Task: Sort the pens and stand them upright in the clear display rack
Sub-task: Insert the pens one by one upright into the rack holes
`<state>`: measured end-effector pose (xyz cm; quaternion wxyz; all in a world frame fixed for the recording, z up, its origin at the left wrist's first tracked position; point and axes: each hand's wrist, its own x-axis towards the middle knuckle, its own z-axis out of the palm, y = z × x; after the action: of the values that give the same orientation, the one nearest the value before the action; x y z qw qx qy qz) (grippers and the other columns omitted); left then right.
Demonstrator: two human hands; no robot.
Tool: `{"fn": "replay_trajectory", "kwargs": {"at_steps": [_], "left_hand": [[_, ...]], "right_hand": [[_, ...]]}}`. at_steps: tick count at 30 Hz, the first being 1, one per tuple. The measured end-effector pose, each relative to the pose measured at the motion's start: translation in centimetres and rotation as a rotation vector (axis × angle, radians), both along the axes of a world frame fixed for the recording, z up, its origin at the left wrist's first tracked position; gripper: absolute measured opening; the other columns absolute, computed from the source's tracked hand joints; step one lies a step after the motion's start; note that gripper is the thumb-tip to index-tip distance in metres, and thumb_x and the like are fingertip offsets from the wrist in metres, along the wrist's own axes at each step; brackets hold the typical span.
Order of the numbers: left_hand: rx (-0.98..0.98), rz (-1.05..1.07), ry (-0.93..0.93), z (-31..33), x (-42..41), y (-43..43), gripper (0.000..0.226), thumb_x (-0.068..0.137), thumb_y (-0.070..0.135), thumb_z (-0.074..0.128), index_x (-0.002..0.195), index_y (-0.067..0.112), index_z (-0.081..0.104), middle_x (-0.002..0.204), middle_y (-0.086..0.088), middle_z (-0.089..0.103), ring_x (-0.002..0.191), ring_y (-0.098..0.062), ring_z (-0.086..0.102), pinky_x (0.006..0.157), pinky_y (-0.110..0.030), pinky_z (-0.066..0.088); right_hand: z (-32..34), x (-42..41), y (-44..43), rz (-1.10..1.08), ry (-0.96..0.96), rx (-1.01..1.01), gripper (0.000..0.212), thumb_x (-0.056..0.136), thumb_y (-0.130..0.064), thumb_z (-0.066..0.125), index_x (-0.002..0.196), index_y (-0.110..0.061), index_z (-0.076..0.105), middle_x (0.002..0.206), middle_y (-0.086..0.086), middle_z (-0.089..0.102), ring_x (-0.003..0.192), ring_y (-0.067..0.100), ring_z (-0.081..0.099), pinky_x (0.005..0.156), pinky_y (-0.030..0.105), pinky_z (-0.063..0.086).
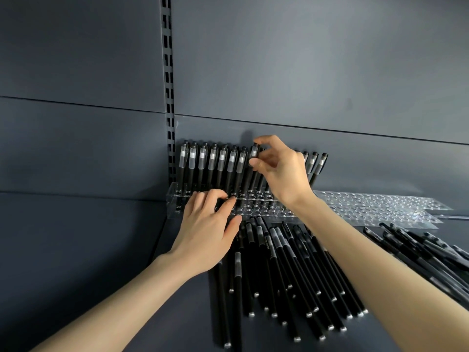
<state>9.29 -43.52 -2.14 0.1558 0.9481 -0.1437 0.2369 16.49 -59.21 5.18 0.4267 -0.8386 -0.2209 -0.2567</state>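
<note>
Acrylic rack (175, 204): clear, stood along the back edge of the shelf (101, 250), against the dark back panel (304, 72).
Standing pens (212, 163): black, frosted caps up; a row filled the rack's left part, a few more at its right end.
Right hand (279, 168): thumb and fingers pinched the cap of one black pen (254, 151), upright over the rack's middle holes; seated or not, could not tell.
Left hand (205, 224): fingers straight and spread, tips resting on the rack's front top; held nothing.
Loose pens (279, 270): lay flat, fanned from the rack toward the front edge.
Second heap (418, 250): more pens, near the right edge.
Spare plates (380, 204): clear, holed, flat by the back edge, right of the rack.
</note>
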Motion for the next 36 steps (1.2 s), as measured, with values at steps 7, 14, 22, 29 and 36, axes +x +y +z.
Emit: {"fn": "replay_trajectory", "kwargs": {"at_steps": [7,14,22,29,36], "left_hand": [[-0.008,0.005,-0.002,0.1,-0.1,0.0,0.049,0.098,0.041,0.037,0.139,0.015,0.045,0.134,0.002,0.039,0.125,-0.018,0.032,0.112,-0.037,0.017],[0.024,0.042,0.007,0.5,-0.1,-0.3,0.048,0.098,0.043,0.035,0.138,0.018,0.045,0.133,0.004,0.039,0.123,-0.019,0.033,0.113,-0.040,0.013],[0.015,0.167,0.042,0.9,-3.6,-1.2,0.042,0.093,0.050,0.039,0.120,0.021,0.053,0.117,0.005,0.048,0.109,-0.019,0.049,0.091,-0.034,0.036],[0.065,0.381,0.315,0.4,-8.1,-2.8,0.070,0.082,0.072,0.035,0.123,0.016,0.038,0.121,-0.002,0.045,0.112,-0.024,0.049,0.075,-0.028,0.039],[-0.138,0.447,0.384,0.9,-8.9,-5.2,0.048,0.091,0.047,0.052,0.123,0.011,0.044,0.116,-0.005,0.053,0.105,-0.025,0.055,0.074,-0.026,0.036]], "right_hand": [[-0.8,-0.1,0.4,-0.001,0.010,-0.069,0.031,0.089,-0.013,0.065,0.119,-0.019,0.058,0.081,0.002,0.067,0.077,0.015,0.064,0.072,0.019,0.051],[-0.3,-0.9,-0.2,-0.004,0.036,-0.051,0.031,0.090,-0.011,0.064,0.119,-0.019,0.060,0.082,-0.002,0.070,0.078,0.015,0.066,0.075,0.028,0.053],[-2.1,-3.7,-2.5,0.023,0.091,-0.022,0.023,0.093,-0.018,0.059,0.116,-0.017,0.061,0.086,0.000,0.070,0.070,0.003,0.063,0.064,0.018,0.052],[-4.8,-7.4,-5.0,0.159,0.247,-0.401,0.037,0.094,-0.033,0.056,0.128,-0.018,0.055,0.122,0.004,0.061,0.115,0.021,0.054,0.100,0.035,0.042],[-7.2,-9.0,-5.4,0.182,0.340,-0.652,0.057,0.096,-0.053,0.035,0.148,-0.032,0.024,0.160,0.002,0.012,0.146,0.030,0.006,0.116,0.043,0.005]]}}
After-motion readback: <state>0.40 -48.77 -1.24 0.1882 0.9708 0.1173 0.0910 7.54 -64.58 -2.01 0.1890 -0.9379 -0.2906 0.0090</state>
